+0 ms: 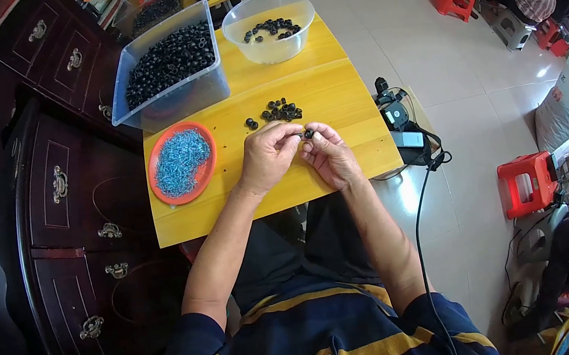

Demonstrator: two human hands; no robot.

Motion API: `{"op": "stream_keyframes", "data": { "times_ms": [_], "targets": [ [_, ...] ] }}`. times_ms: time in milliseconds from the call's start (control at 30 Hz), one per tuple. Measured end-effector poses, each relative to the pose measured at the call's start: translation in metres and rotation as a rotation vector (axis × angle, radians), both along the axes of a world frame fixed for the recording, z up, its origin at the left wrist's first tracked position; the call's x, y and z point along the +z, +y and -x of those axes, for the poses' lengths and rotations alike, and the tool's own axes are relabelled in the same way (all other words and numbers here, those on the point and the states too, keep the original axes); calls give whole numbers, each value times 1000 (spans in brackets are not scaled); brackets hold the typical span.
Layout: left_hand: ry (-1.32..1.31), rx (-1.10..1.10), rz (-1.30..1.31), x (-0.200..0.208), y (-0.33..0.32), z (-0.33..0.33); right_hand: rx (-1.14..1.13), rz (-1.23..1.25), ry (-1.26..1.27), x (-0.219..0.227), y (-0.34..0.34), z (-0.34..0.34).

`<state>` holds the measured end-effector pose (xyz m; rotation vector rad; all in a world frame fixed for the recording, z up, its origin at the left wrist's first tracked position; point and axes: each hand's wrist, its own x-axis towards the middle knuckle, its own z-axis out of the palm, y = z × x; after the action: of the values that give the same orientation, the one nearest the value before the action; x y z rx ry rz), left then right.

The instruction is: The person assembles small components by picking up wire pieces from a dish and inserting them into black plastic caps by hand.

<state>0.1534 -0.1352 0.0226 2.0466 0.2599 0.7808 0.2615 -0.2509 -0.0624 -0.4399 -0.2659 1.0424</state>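
Note:
My two hands meet over the yellow table point(330, 87), fingertips close together. Between the thumb and fingers of my right hand point(332, 157) is a small black round part point(309, 133). My left hand point(268, 157) is closed in a pinch right beside that part; whatever it holds is too small to make out. Just beyond my fingers lies a loose pile of similar black parts point(281, 111). To the left, an orange-red plate point(161, 196) holds a heap of thin, shiny blue-silver pieces point(181, 162).
At the back left stands a clear bin point(174, 100) full of black parts. A translucent round bowl point(276, 51) beside it holds several more. Dark wooden cabinets point(68, 236) flank the left. Black devices with cables point(403, 120) sit off the right edge; red stools point(529, 183) and other people are farther right.

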Motion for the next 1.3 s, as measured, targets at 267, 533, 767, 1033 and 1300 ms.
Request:
{"op": "stream_keyframes", "data": {
  "times_ms": [267,533,767,1033,1300],
  "targets": [
    [57,-2,82,9,-6,2,-15,28,-27,2,1,3],
    [82,-17,130,2,-3,2,-17,-13,-51,-6,2,1],
    [112,22,14,-4,1,6,-66,43,-97,-2,5,6],
    [159,7,661,-19,-2,13,-113,112,-228,-4,5,10],
    [17,17,-137,-9,0,14,-41,107,-183,-2,3,5]
  ]
}}
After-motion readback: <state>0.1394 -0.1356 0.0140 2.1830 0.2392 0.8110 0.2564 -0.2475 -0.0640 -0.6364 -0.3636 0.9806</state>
